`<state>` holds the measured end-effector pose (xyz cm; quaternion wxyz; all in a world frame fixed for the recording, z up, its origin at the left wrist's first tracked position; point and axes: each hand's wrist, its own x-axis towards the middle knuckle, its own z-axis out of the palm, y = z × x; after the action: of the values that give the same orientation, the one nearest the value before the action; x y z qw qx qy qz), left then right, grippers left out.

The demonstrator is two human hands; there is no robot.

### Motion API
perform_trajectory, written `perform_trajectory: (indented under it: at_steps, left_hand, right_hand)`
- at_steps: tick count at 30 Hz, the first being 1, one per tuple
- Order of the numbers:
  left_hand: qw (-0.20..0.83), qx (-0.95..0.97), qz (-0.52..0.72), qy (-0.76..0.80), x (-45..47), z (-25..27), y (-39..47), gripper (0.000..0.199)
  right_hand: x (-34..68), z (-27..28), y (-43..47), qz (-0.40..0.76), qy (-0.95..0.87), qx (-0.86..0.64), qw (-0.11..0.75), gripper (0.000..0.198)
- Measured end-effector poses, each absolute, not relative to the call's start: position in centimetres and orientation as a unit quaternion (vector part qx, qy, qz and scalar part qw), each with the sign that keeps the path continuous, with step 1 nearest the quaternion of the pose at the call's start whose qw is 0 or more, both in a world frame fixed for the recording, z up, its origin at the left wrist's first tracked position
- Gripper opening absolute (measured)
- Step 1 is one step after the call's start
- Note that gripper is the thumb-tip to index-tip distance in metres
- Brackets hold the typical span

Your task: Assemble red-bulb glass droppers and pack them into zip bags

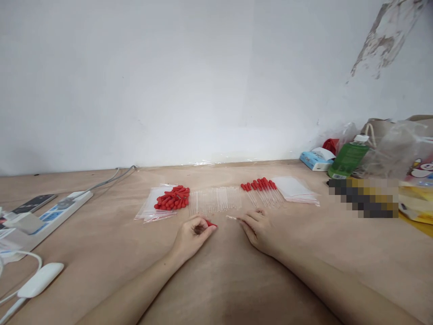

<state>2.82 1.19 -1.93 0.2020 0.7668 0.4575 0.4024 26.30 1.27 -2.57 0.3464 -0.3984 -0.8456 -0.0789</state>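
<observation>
Between thumb and fingers, my left hand [192, 237] pinches a red rubber bulb [211, 224]. Facing it, my right hand [257, 228] is closed on a clear glass dropper tube [232, 217], whose end points left toward the bulb; the two are apart. Beyond my hands lies a row of clear glass tubes [216, 198]. A pile of red rubber bulbs [173, 197] rests on clear plastic bags [146, 210] at the left. Right of the tubes lie several droppers with red bulbs fitted [265, 187], beside another stack of clear bags [296, 188].
A white power strip [64, 216] with plugs and cables lies at the left, near a white cable adapter [41, 280]. At the right stand a blue tissue pack [315, 160], a green bottle [350, 157] and plastic bags [395, 151]. A white wall [189, 90] borders the table's back.
</observation>
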Motion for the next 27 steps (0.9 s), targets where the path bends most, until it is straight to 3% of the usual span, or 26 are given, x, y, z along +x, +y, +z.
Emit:
perform_trajectory:
  at_steps: [5, 14, 27]
  left_hand:
    - [0.229, 0.757, 0.385, 0.475, 2.9, -2.5, 1.2, 0.018]
    - [0.169, 0.813, 0.354, 0.431, 3.1, -1.4, 0.9, 0.024]
    - [0.118, 0.835, 0.332, 0.422, 3.2, -0.7, 0.8, 0.017]
  right_hand:
    - [25.4, -2.3, 0.8, -0.082, -0.858, -0.376, 0.340, 0.020]
    - [25.3, -2.4, 0.8, -0.074, -0.855, -0.378, 0.349, 0.020]
    - [24.8, -2.6, 0.6, -0.044, -0.870, -0.342, 0.353, 0.021]
